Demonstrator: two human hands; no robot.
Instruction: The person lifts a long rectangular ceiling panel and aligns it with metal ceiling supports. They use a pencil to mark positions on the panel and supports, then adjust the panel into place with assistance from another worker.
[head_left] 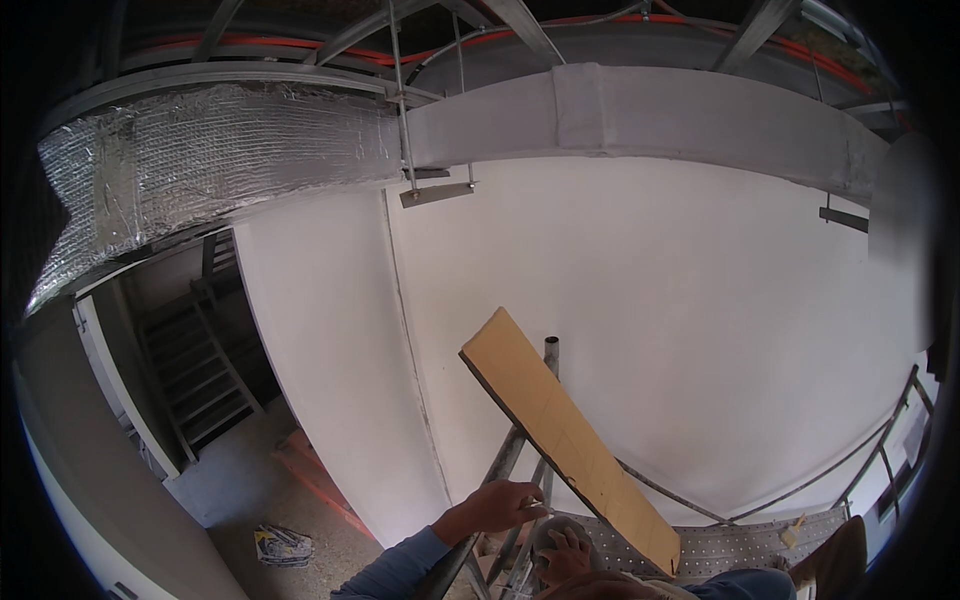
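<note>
One white wall (680, 300), filling the background behind your work.

One boxed duct, overhead, in two finishes: a foil-wrapped length (230, 145) and a grey length (500, 120).

One perforated metal platform (745, 540), spanning the lower right of your view.

One tan board (570, 430), long and flat, set aslant. Its lower end overlaps your sight of the platform's left part; its upper end rises past the platform's left end, in front of the wall. Whether the lower end bears on the surface, you cannot tell from here.

One upright metal tube (551, 352), its top standing just behind the board. Should that tube or whatever props the board shift, the board could slide or tip; a knock from your forearm might be cause enough.

One grey rounded thing (582, 533), left of the board's lower end; kind unclear.

Two hands. Your left hand (498, 507), beyond the platform's left end, has its fingers curled round a small pale item (536, 503); a loosened pinch could drop it among the tubes. Your right hand (565, 558) lies over the grey rounded thing, fingers parted; gripping or merely resting, you cannot tell.
</note>
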